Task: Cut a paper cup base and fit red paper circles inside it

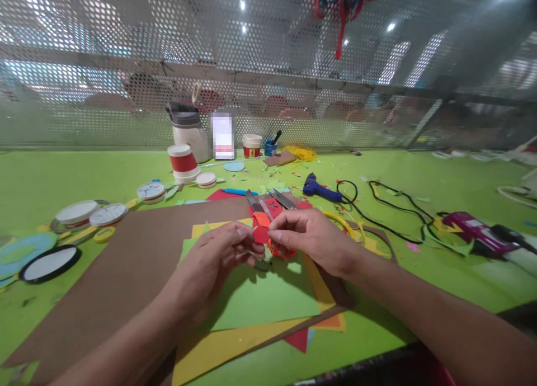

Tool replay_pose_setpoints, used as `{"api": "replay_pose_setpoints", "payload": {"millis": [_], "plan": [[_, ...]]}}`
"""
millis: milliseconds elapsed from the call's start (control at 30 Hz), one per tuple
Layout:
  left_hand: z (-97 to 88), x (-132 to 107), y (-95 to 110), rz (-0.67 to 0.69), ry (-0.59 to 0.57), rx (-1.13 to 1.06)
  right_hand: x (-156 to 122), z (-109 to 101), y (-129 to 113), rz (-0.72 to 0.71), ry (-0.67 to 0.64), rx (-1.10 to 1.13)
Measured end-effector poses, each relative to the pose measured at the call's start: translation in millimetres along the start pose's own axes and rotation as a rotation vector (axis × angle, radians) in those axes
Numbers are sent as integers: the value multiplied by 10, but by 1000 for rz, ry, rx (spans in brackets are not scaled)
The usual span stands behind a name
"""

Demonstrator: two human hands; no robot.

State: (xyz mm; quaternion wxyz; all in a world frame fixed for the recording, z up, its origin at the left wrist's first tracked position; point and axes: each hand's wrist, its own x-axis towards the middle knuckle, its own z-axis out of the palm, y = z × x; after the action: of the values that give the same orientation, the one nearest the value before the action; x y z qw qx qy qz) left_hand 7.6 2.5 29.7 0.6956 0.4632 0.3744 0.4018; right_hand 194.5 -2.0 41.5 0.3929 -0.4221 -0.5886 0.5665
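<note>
My left hand and my right hand come close together over a sheet of green paper. Both have their fingers curled into a pinch. Whatever lies between the fingertips is too small or hidden to make out. A red piece shows in the gap between the hands; I cannot tell if it is held or lies beneath. Just beyond the fingers lie a craft knife with an orange part and scissors, whose lower portion my right hand covers. Yellow paper and brown board stick out under the green sheet.
A blue glue gun with a black cord lies at right, near a purple tool. Tape rolls and round lids are at left. A jug, a red-banded cup and a phone stand before the perforated metal screen.
</note>
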Motion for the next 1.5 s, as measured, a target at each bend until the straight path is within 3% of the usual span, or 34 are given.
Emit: {"api": "replay_pose_setpoints", "payload": {"millis": [133,467,700,867,1133,1333,1500], "plan": [[-11,19,-24,-79,30,-41,-10,8,11,-11,11,-51],[1,-5,9,14,26,96,-2,-18,-13,12,-31,-11],[5,-5,10,56,63,9,4,15,52,-10,14,59],[13,-18,16,8,111,-7,-26,58,24,-28,8,8],[23,-57,68,-2,-7,-115,-25,40,-8,11,6,28],[46,-28,32,-40,4,-63,-3,20,-5,11,-46,-35],[23,1,3,-44,8,-35,6,-23,0,-34,6,-57]]}}
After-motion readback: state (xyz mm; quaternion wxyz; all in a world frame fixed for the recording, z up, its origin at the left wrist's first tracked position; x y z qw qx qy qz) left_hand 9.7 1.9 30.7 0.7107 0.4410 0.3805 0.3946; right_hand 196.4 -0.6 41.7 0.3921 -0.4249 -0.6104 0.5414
